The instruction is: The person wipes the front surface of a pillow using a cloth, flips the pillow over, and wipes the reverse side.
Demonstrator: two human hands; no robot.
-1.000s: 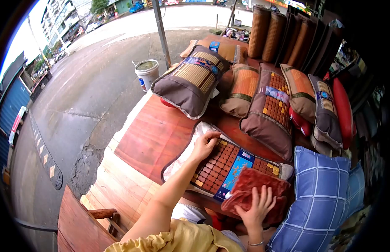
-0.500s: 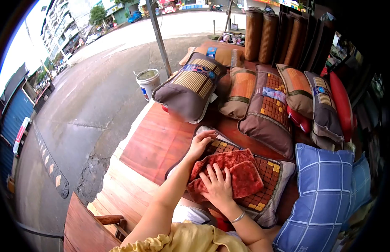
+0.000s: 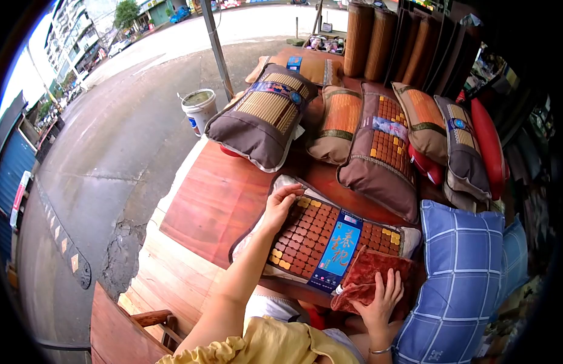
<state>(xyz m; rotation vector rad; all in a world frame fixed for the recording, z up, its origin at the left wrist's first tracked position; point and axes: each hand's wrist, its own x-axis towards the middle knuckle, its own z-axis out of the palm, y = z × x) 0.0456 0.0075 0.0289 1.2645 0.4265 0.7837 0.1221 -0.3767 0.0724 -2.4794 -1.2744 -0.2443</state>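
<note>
A pillow faced with brown and yellow beads (image 3: 304,233) lies on the reddish wooden surface in front of me. A blue paper band (image 3: 341,246) with large characters crosses its face. My left hand (image 3: 281,208) is at the pillow's upper left corner, fingers curled together on its edge. A folded red plush cloth (image 3: 375,270) covers the pillow's lower right part. My right hand (image 3: 378,300) grips this cloth, fingers on top and thumb at its left. Part of the cloth is hidden under the hand.
A blue checked pillow (image 3: 460,261) leans at the right. Behind lie several pillows, among them a grey one with a slatted panel (image 3: 257,124) and a brown beaded one (image 3: 381,164). Rolled mats (image 3: 360,39) stand farther back. A white bucket (image 3: 199,112) and a wooden chair (image 3: 120,327) are left.
My right hand has moved the red cloth right and down across the pillow, uncovering the blue band. My left hand stays at the pillow's corner. The view has shifted slightly.
</note>
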